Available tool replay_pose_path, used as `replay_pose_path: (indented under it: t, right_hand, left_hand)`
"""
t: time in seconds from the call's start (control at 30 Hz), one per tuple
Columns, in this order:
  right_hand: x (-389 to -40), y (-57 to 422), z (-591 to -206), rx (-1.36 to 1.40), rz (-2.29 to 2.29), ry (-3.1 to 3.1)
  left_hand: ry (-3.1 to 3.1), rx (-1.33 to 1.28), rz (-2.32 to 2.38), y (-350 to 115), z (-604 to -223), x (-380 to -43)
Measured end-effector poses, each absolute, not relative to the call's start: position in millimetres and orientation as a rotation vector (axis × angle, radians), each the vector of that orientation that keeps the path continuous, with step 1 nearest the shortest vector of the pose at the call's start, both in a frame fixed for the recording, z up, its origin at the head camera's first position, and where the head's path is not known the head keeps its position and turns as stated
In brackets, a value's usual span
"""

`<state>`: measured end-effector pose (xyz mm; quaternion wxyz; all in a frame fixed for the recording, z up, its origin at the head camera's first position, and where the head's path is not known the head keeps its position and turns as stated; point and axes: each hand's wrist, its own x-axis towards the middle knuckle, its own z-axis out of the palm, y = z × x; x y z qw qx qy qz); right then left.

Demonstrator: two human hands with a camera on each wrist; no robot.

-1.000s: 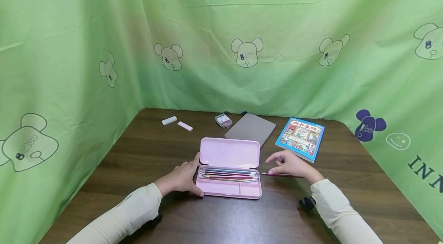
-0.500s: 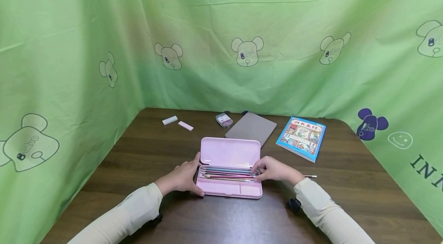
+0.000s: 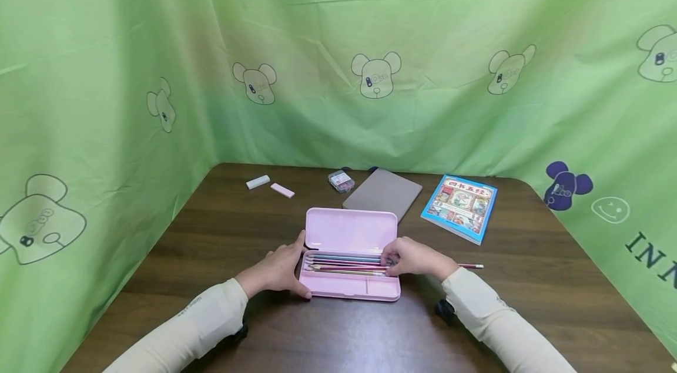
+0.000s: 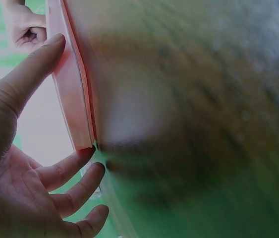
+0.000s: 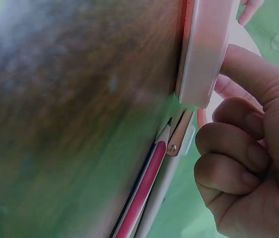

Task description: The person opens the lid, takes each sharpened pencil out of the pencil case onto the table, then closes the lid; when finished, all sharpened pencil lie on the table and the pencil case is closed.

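A pink pencil case (image 3: 333,286) lies with its lid raised in the middle of the table. Several pencils (image 3: 344,267) fill its rear compartment. My left hand (image 3: 274,270) holds the case's left end, thumb at the front and index finger at the back corner. At the right end, my right hand (image 3: 418,256) reaches in over the pencils' eraser ends; its lower fingers are curled in the right wrist view. Whether its thumb and index finger pinch a pencil is hidden. A red pencil (image 5: 146,186) lies on the table beside the case, partly under the right forearm.
Behind the lid lies a grey flat notebook-like thing (image 3: 383,191), with a small clear box (image 3: 341,181) to its left. A blue-edged book (image 3: 460,208) lies at the back right. White (image 3: 258,182) and pink (image 3: 282,190) blocks lie back left. Green cloth (image 3: 317,126) surrounds the table.
My right hand has moved left, from the red pencil on the table to the pencils' ends in the case. That pencil stays on the table. My left hand has kept its place.
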<state>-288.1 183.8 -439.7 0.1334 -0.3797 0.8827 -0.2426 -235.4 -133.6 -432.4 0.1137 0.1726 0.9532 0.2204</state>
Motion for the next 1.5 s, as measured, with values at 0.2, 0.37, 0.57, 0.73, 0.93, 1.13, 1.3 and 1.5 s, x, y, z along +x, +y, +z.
replay_pose_path:
  t: [0.2, 0.37, 0.57, 0.73, 0.93, 1.13, 1.3, 1.5]
  right_hand:
    - [-282.1, 178.2, -431.8, -1.114, -0.504, 2.672]
    - [-278.3, 174.7, -427.6, -1.132, -0.358, 2.734]
    - [-277.1, 171.7, -424.7, -1.14, -0.272, 2.755]
    - [-278.1, 170.8, -426.7, -1.108, -0.273, 2.762]
    - [-278.4, 172.0, -429.0, -1.086, -0.378, 2.738]
    - [-280.1, 185.4, -428.7, -1.071, -0.703, 2.693]
    - [-282.5, 202.9, -427.2, -1.03, -0.984, 2.655]
    - [-280.8, 226.7, -426.7, -0.885, -1.178, 2.655]
  left_hand:
    - [2.789, 0.499, 0.656, -132.7, -430.9, -235.5]
    - [2.792, 0.503, 0.649, -132.3, -432.0, -236.1]
    - [2.795, 0.506, 0.652, -131.9, -431.1, -234.5]
    - [2.794, 0.508, 0.653, -132.0, -430.9, -233.8]
    - [2.798, 0.506, 0.657, -133.2, -431.8, -234.1]
    - [2.798, 0.525, 0.651, -133.5, -433.4, -234.1]
    - [2.792, 0.517, 0.667, -134.5, -432.8, -234.2]
    - [2.782, 0.5, 0.687, -136.5, -431.7, -234.2]
